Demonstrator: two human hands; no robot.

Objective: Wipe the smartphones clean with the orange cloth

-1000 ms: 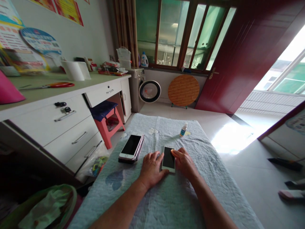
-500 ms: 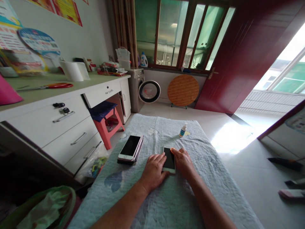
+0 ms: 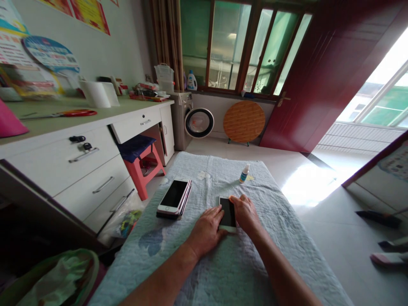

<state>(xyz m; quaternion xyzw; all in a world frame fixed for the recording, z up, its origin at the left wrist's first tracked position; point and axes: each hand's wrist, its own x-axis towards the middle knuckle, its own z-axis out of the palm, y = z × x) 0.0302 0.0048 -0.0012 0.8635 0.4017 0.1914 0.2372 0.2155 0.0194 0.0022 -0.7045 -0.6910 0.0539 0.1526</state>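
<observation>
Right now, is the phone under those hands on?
Screen dark: the phone shows plain black between left hand and right hand. Powered or not: cannot tell.

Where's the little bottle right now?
The little bottle stands on the pale blue cloth, right of the middle in the head view, just beyond the right hand.

Pale wall (image 3: 130, 51), left, bears posters (image 3: 90, 15). Window (image 3: 229, 46) panes show green. Red door (image 3: 306, 80) stands open; daylight glares on tiled floor (image 3: 321, 221). Stool (image 3: 145, 168) sits beneath desk (image 3: 60, 163).
</observation>
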